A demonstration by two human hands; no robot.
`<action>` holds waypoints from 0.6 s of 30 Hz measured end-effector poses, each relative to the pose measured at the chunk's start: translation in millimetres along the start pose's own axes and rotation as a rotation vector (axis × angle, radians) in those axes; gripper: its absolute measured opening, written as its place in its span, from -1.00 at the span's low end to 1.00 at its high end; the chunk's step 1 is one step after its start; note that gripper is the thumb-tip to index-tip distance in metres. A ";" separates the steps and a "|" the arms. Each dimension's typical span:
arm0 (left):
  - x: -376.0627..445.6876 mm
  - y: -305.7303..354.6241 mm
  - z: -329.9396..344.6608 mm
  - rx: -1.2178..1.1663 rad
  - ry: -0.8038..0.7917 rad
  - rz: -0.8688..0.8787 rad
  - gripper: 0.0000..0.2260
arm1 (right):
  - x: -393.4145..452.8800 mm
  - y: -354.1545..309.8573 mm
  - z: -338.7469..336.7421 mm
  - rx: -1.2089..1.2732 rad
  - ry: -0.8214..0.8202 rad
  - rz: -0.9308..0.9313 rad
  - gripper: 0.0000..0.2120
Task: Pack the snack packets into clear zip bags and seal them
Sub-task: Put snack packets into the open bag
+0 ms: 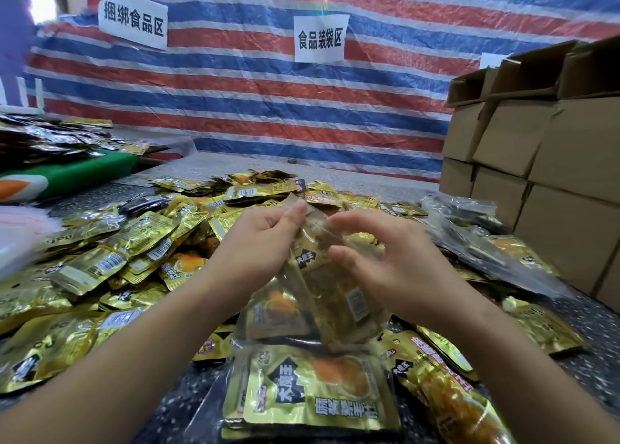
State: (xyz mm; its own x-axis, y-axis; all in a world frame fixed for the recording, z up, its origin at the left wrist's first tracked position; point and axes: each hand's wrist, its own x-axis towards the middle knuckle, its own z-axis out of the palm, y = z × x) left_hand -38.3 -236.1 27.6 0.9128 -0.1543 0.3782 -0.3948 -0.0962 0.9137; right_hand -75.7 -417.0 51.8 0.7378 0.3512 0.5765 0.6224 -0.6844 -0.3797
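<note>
A clear zip bag (312, 296) filled with gold snack packets stands tilted above the table between my hands. My left hand (258, 242) pinches the bag's top edge at its left corner. My right hand (379, 255) holds the bag's upper right side, thumb and fingers curled toward the top strip. A big heap of loose gold snack packets (134, 252) covers the table behind and to the left. Another filled clear bag (312, 393) lies flat right under the held one.
Stacked cardboard boxes (536, 161) stand at the right. Filled clear bags (476, 238) lie in front of them. A pile of dark packets (50, 141) sits on a green surface at far left. A striped tarp with paper signs (320, 39) hangs behind.
</note>
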 end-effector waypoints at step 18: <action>1.2 1.5 -0.2 -0.079 0.042 0.011 -0.54 | 5.9 9.5 15.2 -0.006 0.326 -0.050 -0.88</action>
State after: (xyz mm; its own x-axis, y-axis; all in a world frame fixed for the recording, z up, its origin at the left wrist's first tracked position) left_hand -37.7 -236.2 29.5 0.9128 -0.1138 0.3923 -0.3966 -0.0170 0.9178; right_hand -61.5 -411.7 40.6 0.5832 0.1624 0.7959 0.6537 -0.6755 -0.3411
